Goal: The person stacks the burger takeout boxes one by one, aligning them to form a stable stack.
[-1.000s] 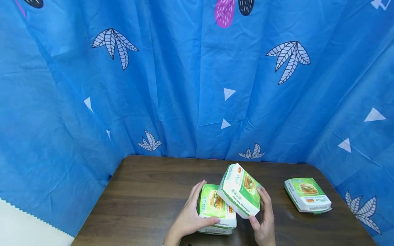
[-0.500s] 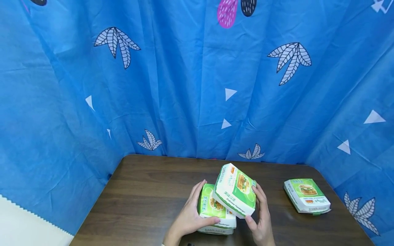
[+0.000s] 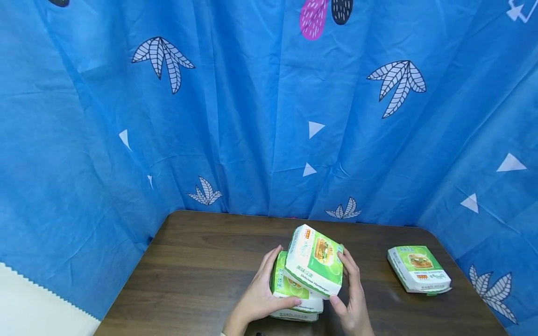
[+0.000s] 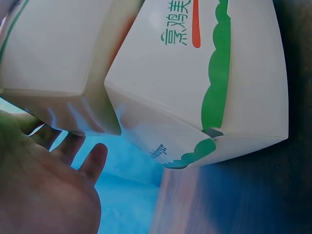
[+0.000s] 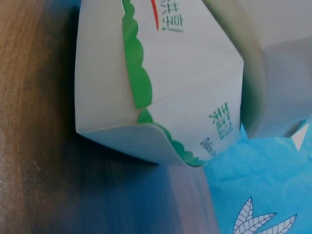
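My left hand (image 3: 260, 294) grips a green-and-white hamburger box (image 3: 279, 282) from its left side, thumb on the front. Beneath it lies another hamburger box (image 3: 294, 316), only its front strip showing from above. With my right hand (image 3: 350, 289) I hold a third hamburger box (image 3: 313, 266) by its right side, tilted and overlapping the gripped one. Whether these two touch is unclear. The left wrist view shows my left hand (image 4: 53, 180) beside a white box (image 4: 48, 44), with the lowest box (image 4: 170, 83) near the wood. The right wrist view shows the lowest box (image 5: 190, 63) but no hand.
Another hamburger box (image 3: 420, 268) lies on the right part of the brown wooden table (image 3: 201, 261). A blue patterned curtain (image 3: 244, 116) surrounds the table's back and sides. A small dark thing (image 3: 260, 334) shows at the bottom edge.
My right hand has moved left with its hamburger box, which now covers more of the box under it. My left hand has stayed in place. The head view has shifted slightly.
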Available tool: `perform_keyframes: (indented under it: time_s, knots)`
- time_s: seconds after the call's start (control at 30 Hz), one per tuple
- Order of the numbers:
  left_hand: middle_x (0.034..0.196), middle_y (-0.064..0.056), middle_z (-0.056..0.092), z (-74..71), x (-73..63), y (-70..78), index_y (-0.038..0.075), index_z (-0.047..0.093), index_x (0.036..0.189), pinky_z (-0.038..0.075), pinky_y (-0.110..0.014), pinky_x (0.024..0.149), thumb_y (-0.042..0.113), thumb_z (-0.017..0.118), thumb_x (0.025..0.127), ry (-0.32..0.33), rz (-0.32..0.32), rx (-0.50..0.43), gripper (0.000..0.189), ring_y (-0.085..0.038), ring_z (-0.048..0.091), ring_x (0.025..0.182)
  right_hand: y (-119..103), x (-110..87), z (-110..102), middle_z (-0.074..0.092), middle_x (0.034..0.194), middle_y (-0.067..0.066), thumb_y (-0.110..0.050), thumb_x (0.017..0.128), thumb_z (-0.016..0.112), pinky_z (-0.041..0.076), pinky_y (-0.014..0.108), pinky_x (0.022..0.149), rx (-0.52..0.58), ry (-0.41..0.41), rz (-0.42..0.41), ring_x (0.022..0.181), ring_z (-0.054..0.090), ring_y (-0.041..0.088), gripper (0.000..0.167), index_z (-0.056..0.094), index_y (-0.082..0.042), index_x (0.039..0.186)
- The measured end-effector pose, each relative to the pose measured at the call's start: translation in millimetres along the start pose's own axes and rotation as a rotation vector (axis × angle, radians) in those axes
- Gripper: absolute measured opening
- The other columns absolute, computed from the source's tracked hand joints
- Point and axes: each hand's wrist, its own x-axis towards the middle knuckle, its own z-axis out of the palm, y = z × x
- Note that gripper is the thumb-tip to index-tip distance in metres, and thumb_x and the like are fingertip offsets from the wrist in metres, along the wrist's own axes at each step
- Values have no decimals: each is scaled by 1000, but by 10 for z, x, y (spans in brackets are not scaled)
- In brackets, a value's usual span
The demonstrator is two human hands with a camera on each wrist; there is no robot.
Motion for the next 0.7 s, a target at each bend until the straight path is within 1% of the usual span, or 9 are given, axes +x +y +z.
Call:
perform_keyframes:
  time_s: [0.1, 0.2, 0.27, 0.33, 0.43, 0.53, 0.7]
  knots:
    - [165, 13, 26, 0, -2, 10, 39, 17, 163, 36, -52, 117, 48, 94, 71, 1, 16, -9, 120, -17, 38, 144, -30, 10, 16, 24, 167, 20, -5, 86, 60, 30, 15, 108, 19, -12, 40, 148, 32, 12, 83, 27, -6, 162]
    - [166, 10, 26, 2, -4, 14, 36, 15, 164, 35, -54, 117, 48, 94, 70, 4, 27, -9, 124, -21, 36, 147, -61, 27, 34, 23, 167, 22, -5, 86, 60, 29, 16, 109, 40, -26, 32, 150, 29, 13, 85, 24, -7, 162]
    - [166, 9, 26, 10, -2, 16, 35, 14, 165, 36, -56, 116, 48, 94, 70, 7, 29, -10, 126, -23, 36, 147, -81, 49, 31, 24, 166, 25, -5, 86, 60, 30, 16, 109, 27, -45, -16, 150, 30, 14, 83, 24, -4, 161]
    - [166, 9, 26, 18, 3, 18, 36, 12, 165, 37, -56, 115, 49, 95, 69, 8, 30, -16, 127, -23, 36, 147, -101, 75, 29, 25, 166, 25, -6, 87, 60, 30, 15, 110, 13, -67, -68, 151, 30, 14, 82, 25, -1, 161]
    - [166, 11, 28, 26, 10, 21, 38, 11, 164, 37, -54, 115, 46, 95, 69, 5, 46, -43, 128, -22, 37, 146, -131, 102, 29, 26, 166, 24, -10, 88, 61, 30, 15, 111, -12, -91, -118, 151, 31, 15, 80, 26, 1, 160]
    - [165, 13, 28, 27, 9, 20, 42, 12, 163, 36, -50, 117, 44, 96, 69, 7, 75, -66, 127, -19, 38, 145, -150, 102, 45, 27, 165, 25, -11, 87, 62, 31, 15, 110, -22, -104, -134, 152, 31, 17, 81, 27, 1, 160]
    - [166, 11, 27, 17, 5, 18, 38, 11, 165, 35, -50, 117, 44, 96, 69, 25, 150, -52, 128, -21, 35, 148, -160, 89, 74, 28, 165, 24, -13, 86, 62, 32, 17, 109, -43, -108, -142, 151, 32, 18, 81, 29, 1, 159]
